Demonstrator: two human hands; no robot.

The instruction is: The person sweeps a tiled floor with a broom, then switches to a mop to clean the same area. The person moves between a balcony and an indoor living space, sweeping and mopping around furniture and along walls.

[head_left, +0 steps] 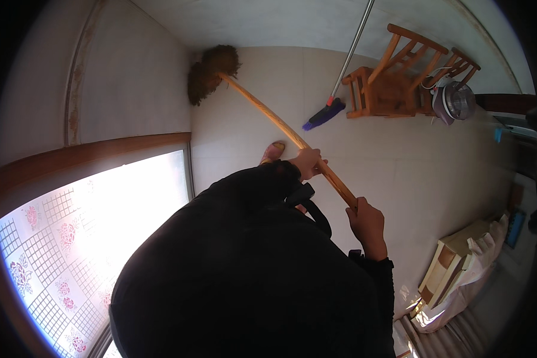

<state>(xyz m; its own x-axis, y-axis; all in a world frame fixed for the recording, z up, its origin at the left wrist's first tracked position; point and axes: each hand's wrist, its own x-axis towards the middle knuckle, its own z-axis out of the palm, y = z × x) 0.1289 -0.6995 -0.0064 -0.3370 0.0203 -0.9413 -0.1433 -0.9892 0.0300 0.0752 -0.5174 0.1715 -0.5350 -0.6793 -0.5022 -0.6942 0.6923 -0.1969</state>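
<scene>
A mop with a pale wooden handle (275,118) slants across the view. Its dark, shaggy head (212,71) lies on the tiled floor (259,85) in the corner, against the walls. My left hand (308,164) grips the middle of the handle. Around the handle's upper end, nearest my body, my right hand (368,223) is closed. Past the handle, a broom with purple bristles (324,117) rests on the floor, its metal pole (352,49) running up along the wall. One foot in a pink slipper (273,152) shows beside my left forearm.
Wooden chairs (394,89) stand along the far wall, with a round appliance with a clear cover (457,100) at their right. A bright window with patterned film (62,232) is at the left. Boxes (447,264) and pale plastic bags (483,250) lie at the lower right.
</scene>
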